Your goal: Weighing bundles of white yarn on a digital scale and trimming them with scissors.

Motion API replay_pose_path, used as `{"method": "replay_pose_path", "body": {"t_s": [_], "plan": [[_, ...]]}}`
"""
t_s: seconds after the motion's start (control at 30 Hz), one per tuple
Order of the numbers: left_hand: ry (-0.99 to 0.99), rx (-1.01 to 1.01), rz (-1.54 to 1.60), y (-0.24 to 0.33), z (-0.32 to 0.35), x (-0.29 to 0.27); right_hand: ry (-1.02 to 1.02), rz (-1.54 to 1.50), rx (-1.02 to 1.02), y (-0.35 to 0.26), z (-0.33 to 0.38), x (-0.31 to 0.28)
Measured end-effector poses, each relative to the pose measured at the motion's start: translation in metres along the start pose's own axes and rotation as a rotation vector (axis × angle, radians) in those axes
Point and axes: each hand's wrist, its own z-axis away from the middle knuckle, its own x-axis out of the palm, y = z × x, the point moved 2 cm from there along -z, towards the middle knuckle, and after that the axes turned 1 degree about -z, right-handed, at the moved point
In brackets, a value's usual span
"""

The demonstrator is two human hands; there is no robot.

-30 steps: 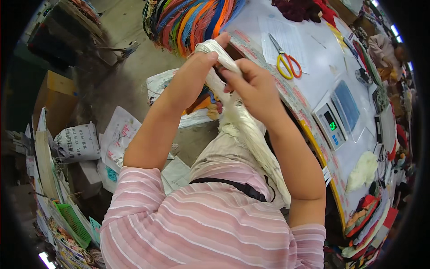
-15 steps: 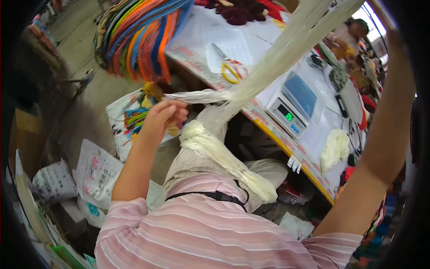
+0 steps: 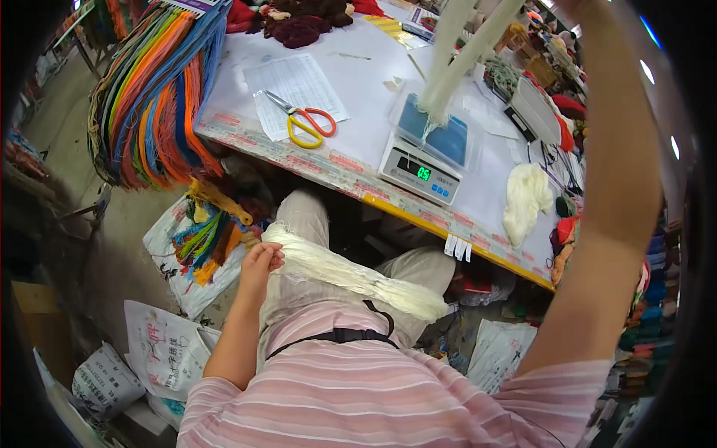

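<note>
Fingers (image 3: 276, 257) of our left hand (image 3: 258, 267) are curled together right beside the gathered pale skein (image 3: 351, 276) across our legs (image 3: 305, 215). Up top, our right hand (image 3: 576, 7) blurs at the edge, grip impossible to tell, while loose pale strands (image 3: 435, 101) hang, ungathered, over the scale (image 3: 418, 178) on our bench (image 3: 373, 97).

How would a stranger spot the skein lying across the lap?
Start at the big white table, then look just below its near edge to the pale trousers. Across them is a thick cream skein, one end by the left hand. Unlike the bunched skein on the table or the hanging strands, it lies stretched out.
</note>
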Motion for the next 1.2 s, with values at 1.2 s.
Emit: {"method": "replay_pose_path", "body": {"t_s": [1.2], "plan": [[-2.062,0.008,0.59,0.184,0.134,0.2,0.412,-0.199,0.848,0.37,0.197,-0.015]]}}
